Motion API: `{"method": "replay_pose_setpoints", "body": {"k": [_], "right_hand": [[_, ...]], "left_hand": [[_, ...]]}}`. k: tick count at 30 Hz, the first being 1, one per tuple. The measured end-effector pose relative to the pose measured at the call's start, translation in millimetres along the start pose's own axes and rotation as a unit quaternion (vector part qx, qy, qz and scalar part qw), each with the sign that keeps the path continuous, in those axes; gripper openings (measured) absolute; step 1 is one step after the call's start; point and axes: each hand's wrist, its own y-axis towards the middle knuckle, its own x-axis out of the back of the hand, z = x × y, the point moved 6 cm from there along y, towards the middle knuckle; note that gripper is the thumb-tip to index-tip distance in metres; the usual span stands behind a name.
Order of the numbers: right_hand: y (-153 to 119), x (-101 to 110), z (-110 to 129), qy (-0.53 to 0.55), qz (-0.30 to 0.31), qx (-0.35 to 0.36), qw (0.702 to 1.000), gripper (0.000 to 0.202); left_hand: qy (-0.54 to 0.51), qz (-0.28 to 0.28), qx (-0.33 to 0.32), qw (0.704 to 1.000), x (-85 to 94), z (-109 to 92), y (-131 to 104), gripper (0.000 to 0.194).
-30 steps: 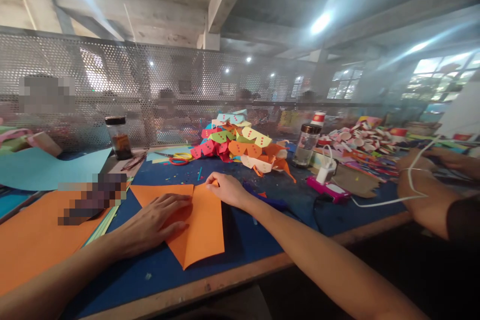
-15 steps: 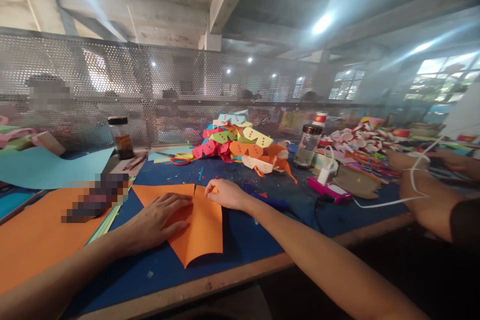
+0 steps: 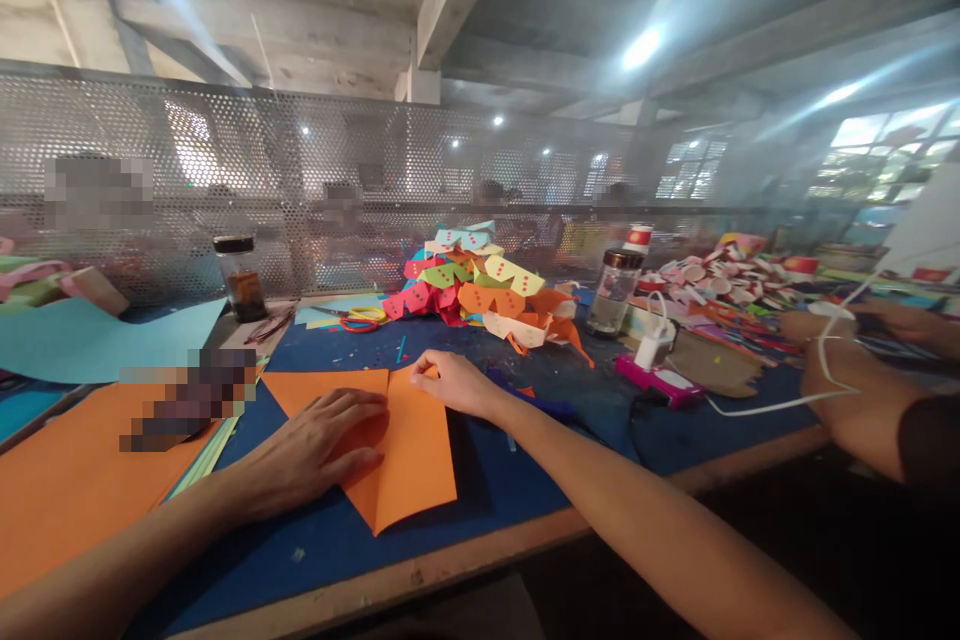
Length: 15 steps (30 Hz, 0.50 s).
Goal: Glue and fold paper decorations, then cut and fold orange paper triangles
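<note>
A folded orange sheet [image 3: 416, 450] lies on the blue tabletop [image 3: 300, 590], its right part raised a little along a crease. My left hand [image 3: 330, 445] rests flat on the left part of the sheet, fingers stretched toward the crease. At the top edge of the right part, my right hand [image 3: 450, 382] pinches the paper between thumb and forefinger. Behind the hands stands a heap of folded paper pieces [image 3: 491, 298] in several colours, with red dots on many.
Scissors [image 3: 360, 317] lie left of the heap. Two jars [image 3: 244, 285] [image 3: 615, 295] stand farther back. A pink power strip [image 3: 660, 382] with a white cable is at the right, near another person's arms [image 3: 862, 400]. Larger orange sheets [image 3: 60, 490] lie at the left.
The lower right part of the orange sheet has swung slightly to the right and looks flatter. Both hands have hardly moved.
</note>
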Motion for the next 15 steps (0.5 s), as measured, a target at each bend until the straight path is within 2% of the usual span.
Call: {"method": "replay_pose_setpoints", "body": {"k": [6,15], "right_hand": [[-3,-5,5,0.021,0.044,0.027,0.998,0.012],[-1,-12,0,0.000,0.058,0.017,0.998,0.016]], "left_hand": [[0.002,0.019,0.013,1.000,-1.3,-1,0,0.047],[0.003,0.025,0.017,1.000,2.3,-8,2,0.043]]}}
